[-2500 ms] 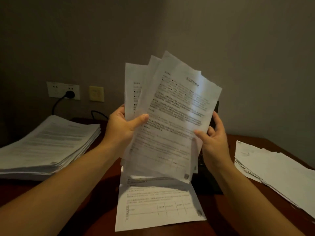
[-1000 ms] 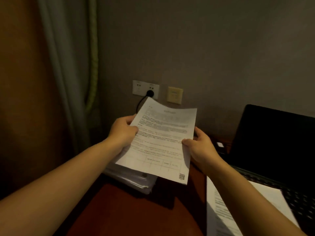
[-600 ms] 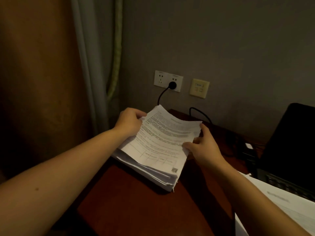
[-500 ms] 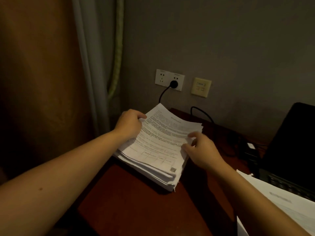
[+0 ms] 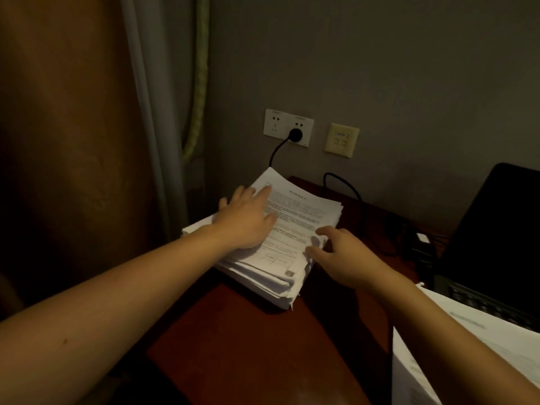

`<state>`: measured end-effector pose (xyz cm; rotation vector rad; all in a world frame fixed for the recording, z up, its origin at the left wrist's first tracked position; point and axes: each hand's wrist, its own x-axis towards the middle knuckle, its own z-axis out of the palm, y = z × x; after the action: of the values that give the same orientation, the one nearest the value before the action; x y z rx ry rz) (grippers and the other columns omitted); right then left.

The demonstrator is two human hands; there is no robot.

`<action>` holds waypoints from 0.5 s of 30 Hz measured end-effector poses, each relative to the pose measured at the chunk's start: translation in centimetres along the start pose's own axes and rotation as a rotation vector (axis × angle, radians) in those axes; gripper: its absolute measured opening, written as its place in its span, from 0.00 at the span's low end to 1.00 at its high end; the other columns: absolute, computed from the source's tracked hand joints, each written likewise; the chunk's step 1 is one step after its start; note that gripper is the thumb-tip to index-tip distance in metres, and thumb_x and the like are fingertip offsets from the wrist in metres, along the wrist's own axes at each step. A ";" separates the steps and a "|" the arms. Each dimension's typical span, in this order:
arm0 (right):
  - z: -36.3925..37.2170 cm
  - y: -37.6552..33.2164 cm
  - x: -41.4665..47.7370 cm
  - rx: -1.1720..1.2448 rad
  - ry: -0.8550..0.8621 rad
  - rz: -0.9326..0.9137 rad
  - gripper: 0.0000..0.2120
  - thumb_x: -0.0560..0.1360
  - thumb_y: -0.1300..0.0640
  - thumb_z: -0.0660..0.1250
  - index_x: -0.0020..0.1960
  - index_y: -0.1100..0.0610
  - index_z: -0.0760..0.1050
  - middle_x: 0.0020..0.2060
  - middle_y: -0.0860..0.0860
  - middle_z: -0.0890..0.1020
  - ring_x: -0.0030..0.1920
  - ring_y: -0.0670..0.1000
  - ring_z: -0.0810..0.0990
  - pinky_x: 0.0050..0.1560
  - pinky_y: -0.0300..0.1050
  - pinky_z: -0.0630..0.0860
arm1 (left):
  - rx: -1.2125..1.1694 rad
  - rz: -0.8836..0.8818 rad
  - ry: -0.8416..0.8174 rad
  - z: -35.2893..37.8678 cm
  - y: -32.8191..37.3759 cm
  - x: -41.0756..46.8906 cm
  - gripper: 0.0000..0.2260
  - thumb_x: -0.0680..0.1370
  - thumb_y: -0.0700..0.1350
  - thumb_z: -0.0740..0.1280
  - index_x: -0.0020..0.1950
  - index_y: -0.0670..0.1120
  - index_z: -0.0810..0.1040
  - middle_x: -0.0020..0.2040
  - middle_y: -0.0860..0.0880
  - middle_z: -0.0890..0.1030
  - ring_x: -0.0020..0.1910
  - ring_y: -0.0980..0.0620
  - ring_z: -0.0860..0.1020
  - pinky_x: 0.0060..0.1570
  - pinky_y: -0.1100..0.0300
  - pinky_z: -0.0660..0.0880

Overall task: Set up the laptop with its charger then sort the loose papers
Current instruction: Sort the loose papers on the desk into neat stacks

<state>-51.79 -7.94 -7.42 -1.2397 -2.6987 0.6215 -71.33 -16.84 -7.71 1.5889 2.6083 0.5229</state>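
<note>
A thick stack of printed white papers [image 5: 304, 217] lies at the far left corner of the dark red-brown desk [image 5: 248, 340]. My left hand [image 5: 248, 217] rests flat on the top sheet, fingers spread. My right hand [image 5: 342, 255] is at the stack's right edge, fingers apart and curled against the sheets, holding nothing. The open black laptop [image 5: 496, 229] stands at the right. Its black charger cable [image 5: 344, 185] runs along the desk's back edge, and the plug [image 5: 295, 135] sits in the white wall socket [image 5: 287, 127].
A loose white sheet [image 5: 467, 346] lies at the lower right, in front of the laptop keyboard. A beige wall plate [image 5: 341, 139] is right of the socket. A curtain [image 5: 140, 112] hangs along the left, close to the desk's edge.
I turned left and laid the sheets I held onto the stack. Both hands let go: the left now presses flat on top, the right slid to the stack's right edge.
</note>
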 end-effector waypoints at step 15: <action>-2.3 14.2 -17.9 -0.022 0.266 0.003 0.17 0.81 0.45 0.63 0.68 0.47 0.73 0.64 0.41 0.74 0.65 0.43 0.71 0.67 0.40 0.70 | -0.769 0.238 -0.244 6.7 18.8 -8.5 0.25 0.84 0.54 0.59 0.81 0.60 0.56 0.80 0.55 0.58 0.79 0.54 0.55 0.68 0.61 0.56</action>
<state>-29.37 -12.26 -9.86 -1.2344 -2.4903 0.3957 -49.80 -14.64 -9.46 1.5390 1.7155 1.0935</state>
